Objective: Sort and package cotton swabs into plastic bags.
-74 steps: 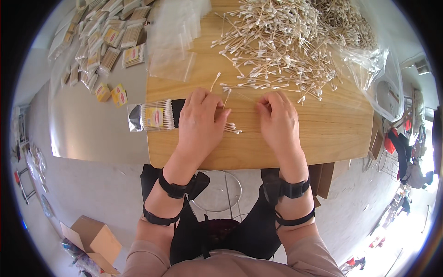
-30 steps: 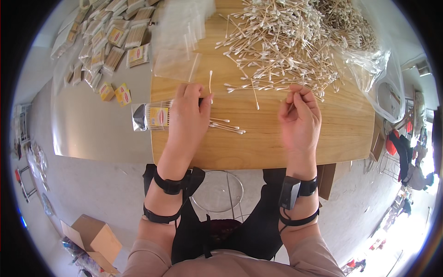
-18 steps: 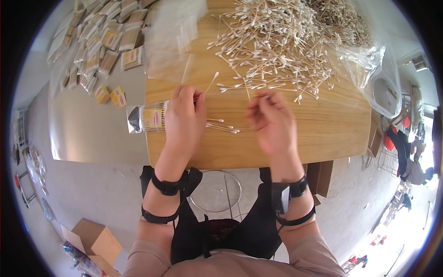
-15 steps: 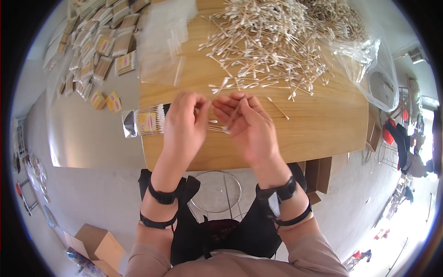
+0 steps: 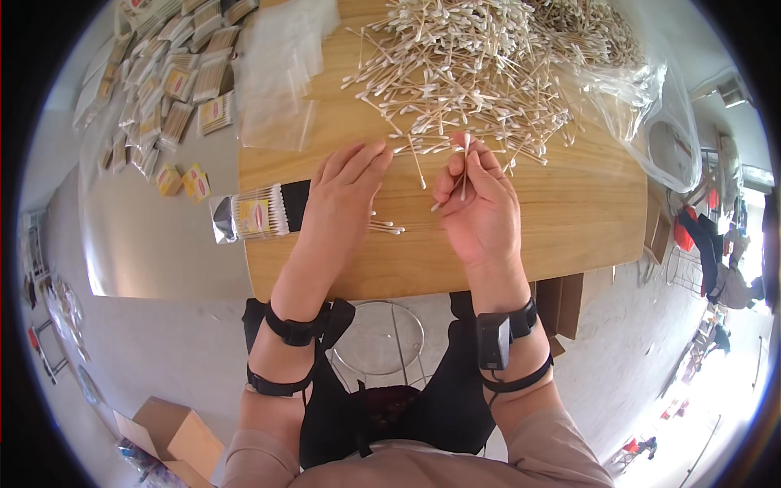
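Observation:
A loose pile of cotton swabs (image 5: 480,89) with wooden sticks and white tips spreads over the far side of the wooden table. My right hand (image 5: 486,203) is closed near the pile's front edge, pinching a few cotton swabs (image 5: 465,167) upright between thumb and fingers. Palm down, my left hand (image 5: 346,191) has its fingers stretched out, their tips close to the nearest swabs of the pile. Beside its wrist lies a clear packet of swabs (image 5: 256,215) with a yellow label and a black strip. A few loose swabs (image 5: 386,228) show right of that hand, partly hidden under it.
Many filled swab packets (image 5: 175,89) are heaped at the far left, with two small yellow-labelled bundles (image 5: 195,180) nearer. Flat clear bags (image 5: 281,73) lie between heap and pile. A clear plastic bag (image 5: 675,138) hangs at the right edge. An open cardboard box (image 5: 171,431) stands on the floor.
My hands have moved apart. The right went right and away from me with swabs in its fingers; the left turned flatter, its fingers reaching farther toward the pile.

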`<action>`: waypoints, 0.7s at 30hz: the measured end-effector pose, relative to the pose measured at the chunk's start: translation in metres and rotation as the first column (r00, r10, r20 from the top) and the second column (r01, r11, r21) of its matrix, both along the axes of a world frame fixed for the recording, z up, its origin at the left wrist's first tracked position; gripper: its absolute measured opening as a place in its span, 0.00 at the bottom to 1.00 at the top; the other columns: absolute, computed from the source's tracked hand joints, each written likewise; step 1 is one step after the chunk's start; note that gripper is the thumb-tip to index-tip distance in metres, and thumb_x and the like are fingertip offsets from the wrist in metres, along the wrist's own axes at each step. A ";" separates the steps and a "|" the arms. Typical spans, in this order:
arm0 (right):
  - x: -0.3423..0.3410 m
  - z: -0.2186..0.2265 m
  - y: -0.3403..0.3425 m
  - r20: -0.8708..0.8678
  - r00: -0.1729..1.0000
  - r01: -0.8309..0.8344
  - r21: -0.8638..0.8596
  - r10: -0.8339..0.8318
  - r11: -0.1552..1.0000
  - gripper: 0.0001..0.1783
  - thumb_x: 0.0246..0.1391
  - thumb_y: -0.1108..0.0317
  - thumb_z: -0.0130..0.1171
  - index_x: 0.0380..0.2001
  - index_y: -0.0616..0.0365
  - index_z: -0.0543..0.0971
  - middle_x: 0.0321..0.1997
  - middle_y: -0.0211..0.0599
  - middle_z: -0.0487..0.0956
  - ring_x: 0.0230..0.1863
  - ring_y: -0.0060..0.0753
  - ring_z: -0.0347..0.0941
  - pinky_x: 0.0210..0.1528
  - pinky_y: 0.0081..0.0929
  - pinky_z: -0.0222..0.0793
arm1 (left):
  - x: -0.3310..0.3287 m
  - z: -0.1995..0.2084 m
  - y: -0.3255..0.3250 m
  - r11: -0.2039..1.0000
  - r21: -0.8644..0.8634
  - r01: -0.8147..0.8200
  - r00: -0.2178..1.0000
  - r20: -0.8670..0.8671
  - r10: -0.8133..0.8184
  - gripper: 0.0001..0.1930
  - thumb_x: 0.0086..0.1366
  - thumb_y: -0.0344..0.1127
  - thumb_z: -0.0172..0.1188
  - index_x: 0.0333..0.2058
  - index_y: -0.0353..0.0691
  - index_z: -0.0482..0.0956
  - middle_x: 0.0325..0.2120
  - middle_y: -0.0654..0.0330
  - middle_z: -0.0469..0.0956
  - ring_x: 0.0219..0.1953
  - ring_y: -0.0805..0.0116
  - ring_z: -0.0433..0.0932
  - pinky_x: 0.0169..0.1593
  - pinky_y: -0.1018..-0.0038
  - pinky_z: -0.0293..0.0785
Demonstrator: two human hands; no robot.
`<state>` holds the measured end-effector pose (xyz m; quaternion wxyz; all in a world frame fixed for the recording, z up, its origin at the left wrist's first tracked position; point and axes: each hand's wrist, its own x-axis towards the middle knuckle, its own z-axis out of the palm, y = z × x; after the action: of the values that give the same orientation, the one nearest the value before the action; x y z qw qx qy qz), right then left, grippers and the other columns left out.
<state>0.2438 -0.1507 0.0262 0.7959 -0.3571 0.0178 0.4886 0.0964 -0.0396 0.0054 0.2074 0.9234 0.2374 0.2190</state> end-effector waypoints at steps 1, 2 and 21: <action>0.000 0.004 0.001 0.044 0.999 0.026 -0.066 -0.023 0.997 0.10 0.68 0.66 0.49 0.45 0.59 0.75 0.29 0.28 0.74 0.29 0.26 0.70 0.33 0.24 0.67 | -0.001 -0.001 0.001 1.000 -0.025 0.004 1.000 0.019 -0.004 0.15 0.58 0.22 0.60 0.45 0.36 0.78 0.47 0.55 0.77 0.49 0.52 0.75 0.52 0.62 0.72; 0.000 0.004 0.001 0.041 0.999 0.024 -0.066 -0.021 0.998 0.10 0.68 0.66 0.49 0.45 0.59 0.75 0.29 0.28 0.74 0.29 0.26 0.70 0.33 0.24 0.67 | -0.002 -0.001 0.001 0.999 -0.050 0.009 0.999 0.037 -0.007 0.13 0.58 0.23 0.60 0.43 0.36 0.79 0.45 0.57 0.78 0.47 0.52 0.76 0.49 0.62 0.73; 0.007 -0.003 -0.006 0.163 0.984 -0.047 -0.128 0.068 0.991 0.09 0.65 0.63 0.56 0.34 0.55 0.71 0.23 0.26 0.67 0.19 0.17 0.59 0.21 0.17 0.52 | -0.021 0.015 0.009 0.851 -0.461 -0.251 0.966 -0.060 0.252 0.07 0.56 0.23 0.65 0.32 0.33 0.75 0.29 0.53 0.79 0.31 0.53 0.78 0.35 0.65 0.74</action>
<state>0.2503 -0.1564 0.0231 0.7565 -0.4456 -0.0292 0.4778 0.0752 -0.0301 0.0206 0.3925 0.8073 0.4013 0.1820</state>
